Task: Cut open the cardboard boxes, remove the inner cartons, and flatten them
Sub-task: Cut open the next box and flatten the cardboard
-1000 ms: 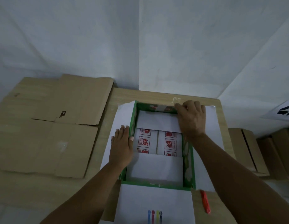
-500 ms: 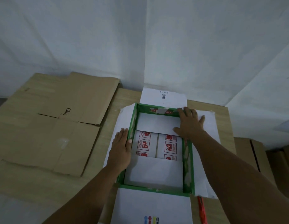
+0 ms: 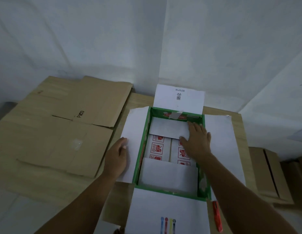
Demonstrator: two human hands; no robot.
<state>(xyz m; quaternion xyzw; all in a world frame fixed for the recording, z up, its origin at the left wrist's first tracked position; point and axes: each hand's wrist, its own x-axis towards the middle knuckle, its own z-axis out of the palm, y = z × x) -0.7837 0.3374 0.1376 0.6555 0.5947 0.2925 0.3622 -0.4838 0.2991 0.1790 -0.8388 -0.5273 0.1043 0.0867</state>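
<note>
- With all four white outer flaps folded out, the green box (image 3: 141, 159) sits open on the wooden tabletop (image 3: 141, 100), and I place everything else from it.
- Inside the box I see white inner cartons (image 3: 157, 148) with red markings, partly covered by two white inner flaps, one at the far end and one at the near end.
- My right hand (image 3: 196, 141) lies flat inside the box, fingers spread, palm down on the far inner flap (image 3: 168, 128) and the carton beneath; it grips nothing.
- My left hand (image 3: 117, 157) rests open and flat on the box's left outer flap (image 3: 134, 130), just outside the green wall.
- A flattened brown cardboard sheet (image 3: 62, 132) printed "PICO" lies left of the box.
- A red cutter (image 3: 216, 216) lies by the box's near right corner.
- Brown boxes (image 3: 271, 173) stand to the right of the box, beyond the tabletop edge.
</note>
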